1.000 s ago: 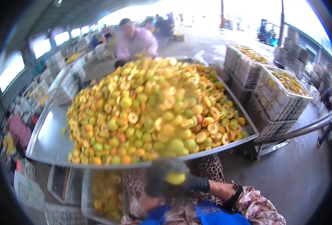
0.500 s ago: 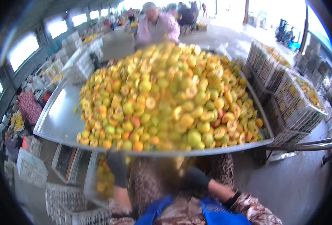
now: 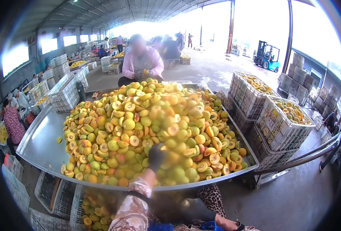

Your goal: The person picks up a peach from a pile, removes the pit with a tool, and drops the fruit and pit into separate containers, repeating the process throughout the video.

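A big heap of halved yellow-green fruit (image 3: 112, 127) lies on a metal table (image 3: 43, 134). My left hand (image 3: 156, 157), in a dark glove, reaches over the near edge and touches the front of the heap; its fingers are blurred and partly lost among the fruit. Low in the view, below the table edge, is my right hand (image 3: 197, 210), also dark-gloved and held near my lap. A small pale piece shows beside it, but a smear hides its fingertips. Under the table edge at the left, a crate of fruit (image 3: 95, 211) is partly visible.
Across the table sits a person in pink (image 3: 143, 61) with gloved hands on fruit. Stacked crates of fruit (image 3: 286, 119) stand at the right beside a metal rail (image 3: 301, 158). More crates (image 3: 64, 92) are at the left. A blue forklift (image 3: 267, 57) is farther back.
My left hand has moved from below the table edge up onto the fruit heap. My right hand stays low near my lap. The view has tilted upward, showing more of the hall.
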